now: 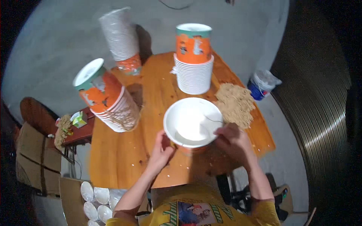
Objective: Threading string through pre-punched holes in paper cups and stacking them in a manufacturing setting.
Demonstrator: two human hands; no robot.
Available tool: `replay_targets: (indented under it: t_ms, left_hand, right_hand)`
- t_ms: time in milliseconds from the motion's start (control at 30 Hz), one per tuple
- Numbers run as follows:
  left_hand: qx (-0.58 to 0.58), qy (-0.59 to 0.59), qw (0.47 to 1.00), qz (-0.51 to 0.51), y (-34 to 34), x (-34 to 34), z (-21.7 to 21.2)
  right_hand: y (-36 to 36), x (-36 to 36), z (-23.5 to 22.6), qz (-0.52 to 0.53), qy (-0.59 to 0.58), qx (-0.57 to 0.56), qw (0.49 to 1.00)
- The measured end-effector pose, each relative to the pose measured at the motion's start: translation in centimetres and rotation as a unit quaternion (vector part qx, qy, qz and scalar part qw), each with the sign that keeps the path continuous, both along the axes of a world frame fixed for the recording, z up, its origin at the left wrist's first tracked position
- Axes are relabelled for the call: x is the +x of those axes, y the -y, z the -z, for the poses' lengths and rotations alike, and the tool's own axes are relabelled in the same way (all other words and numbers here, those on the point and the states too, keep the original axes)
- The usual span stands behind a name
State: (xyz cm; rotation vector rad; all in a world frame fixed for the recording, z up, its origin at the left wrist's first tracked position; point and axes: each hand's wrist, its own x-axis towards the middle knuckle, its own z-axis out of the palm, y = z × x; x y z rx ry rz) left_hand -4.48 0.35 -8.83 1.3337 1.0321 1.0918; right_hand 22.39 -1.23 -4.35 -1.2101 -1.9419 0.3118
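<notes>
A round paper tub (184,118), white inside and orange outside, stands mouth up on the wooden table in front of me. My left hand (162,150) curls against its near left side, thumb and fingers around the wall just under the rim. At the right rim, my right hand (230,138) has its fingers pinched together. A thin cord (213,120) crosses the inside of the tub towards those fingers; its outer end is hidden by the hand. To the right lies a loose pile of tan twine (235,104).
Nested tubs form an upright stack (193,75) behind and a stack with twine on its side (117,109) at left. A plastic-wrapped stack (121,37) stands farther back. A blue-and-white bucket (261,84) is on the floor; a cardboard box (69,199) holds more tubs at lower left.
</notes>
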Motion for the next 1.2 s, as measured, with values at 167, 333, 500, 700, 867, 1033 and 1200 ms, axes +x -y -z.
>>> replay_targets:
  t_ms: [167, 333, 500, 700, 867, 1033, 1200]
  left_hand:
    - [0.278, 0.007, 0.960, 0.043, 0.3, -4.3, -4.7]
    - [0.545, -0.172, 0.819, 0.057, -0.5, -10.8, -11.5]
    - [0.464, -0.245, 0.846, -0.089, -3.5, -15.7, -15.9]
    - [0.564, -0.157, 0.794, -0.164, -6.6, -17.4, -22.9]
    - [0.501, -0.160, 0.825, -0.208, -9.0, -19.5, -22.8]
    - [0.489, -0.168, 0.821, -0.242, -11.2, -20.6, -21.9]
    - [0.434, -0.135, 0.859, -0.236, -12.8, -21.3, -20.4]
  right_hand:
    - [-2.6, -2.1, -5.4, 0.010, -0.314, -0.159, 0.936]
    - [-8.0, -6.8, -11.4, -0.216, -0.527, -0.411, 0.711]
    - [-13.8, -14.3, -13.5, -0.274, -0.484, -0.425, 0.714]
    - [-17.2, -19.3, -16.4, -0.421, -0.524, -0.337, 0.659]
    - [-17.4, -22.0, -16.9, -0.407, -0.462, -0.242, 0.750]
    - [-18.6, -24.3, -15.0, -0.404, -0.361, -0.168, 0.824]
    - [-19.4, -26.2, -13.7, -0.380, -0.351, -0.114, 0.848]
